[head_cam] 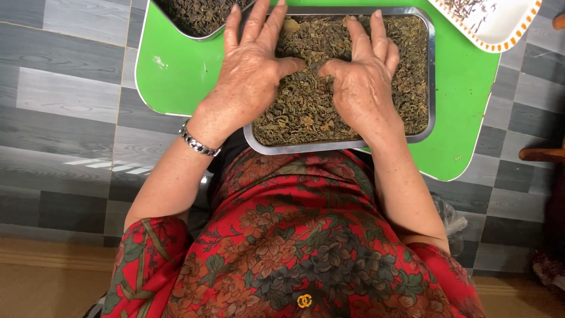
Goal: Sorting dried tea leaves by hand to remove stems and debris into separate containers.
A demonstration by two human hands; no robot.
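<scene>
Grey wood-look floor tiles surround a low green table with rounded corners. At the tabletop's far left edge sits part of a second metal tray holding dark dried leaves, cut off by the frame.

Next comes the person's left hand, a silver bracelet on its wrist. It lies palm down with fingers spread flat, gripping nothing, and rests across the left rim of the main tray, the thumb reaching inward onto the leaves.

That rectangular steel tray sits at the tabletop's near edge, just in front of the person's red floral blouse. It is filled with dried leaves: curled, crumpled bits in olive, brown and tan, heaped loosely and unevenly. They look light, dry and brittle; they would likely crumble under pressure and scatter easily, so scooping with cupped palms or pinching small amounts seems the gentlest hold. The tray itself appears stiff and smooth, best taken by its rolled rim.

The right hand also presses open and flat on the leaves, thumb nearly meeting the left thumb at the middle.

At the tabletop's far right corner rests a white dish with an orange-dotted border, carrying a few dark stems.
</scene>
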